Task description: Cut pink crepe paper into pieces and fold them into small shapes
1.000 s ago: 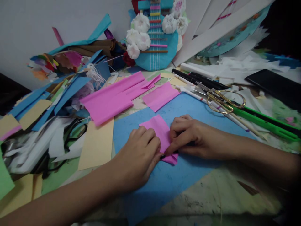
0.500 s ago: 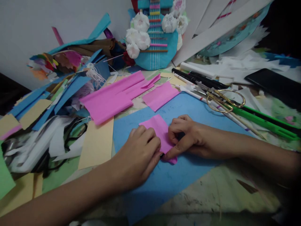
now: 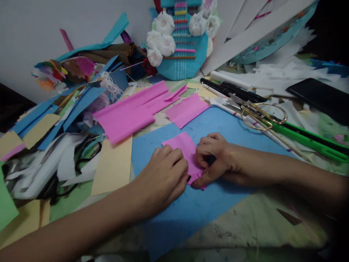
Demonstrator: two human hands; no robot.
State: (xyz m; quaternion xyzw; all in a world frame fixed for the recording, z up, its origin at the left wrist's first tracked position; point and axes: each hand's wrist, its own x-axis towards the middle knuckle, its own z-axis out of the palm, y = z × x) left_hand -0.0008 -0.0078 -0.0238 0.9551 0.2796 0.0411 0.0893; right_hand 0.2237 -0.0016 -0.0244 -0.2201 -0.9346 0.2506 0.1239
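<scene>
A small piece of pink crepe paper (image 3: 182,142) lies on a blue sheet (image 3: 201,214), its near edge turned up or creased. My left hand (image 3: 167,174) is closed on the paper's left side, the thumb at its near edge. From the right, my right hand (image 3: 215,158) bends over the other side, thumb pressed on the near edge and fingers curled. The two thumbs are close together. Some of the paper is hidden under my fingers.
Another pink piece (image 3: 187,109) and a larger pink crepe sheet (image 3: 128,114) lie beyond my hands. Gold-handled scissors (image 3: 264,116), black pens (image 3: 218,86), a green cutter (image 3: 313,142) and a phone (image 3: 321,98) are at right. A blue paper guitar (image 3: 180,54) stands behind.
My right thumb has shifted slightly along the near edge, and the gap between the thumbs is a little wider. Both hands stay on the pink paper.
</scene>
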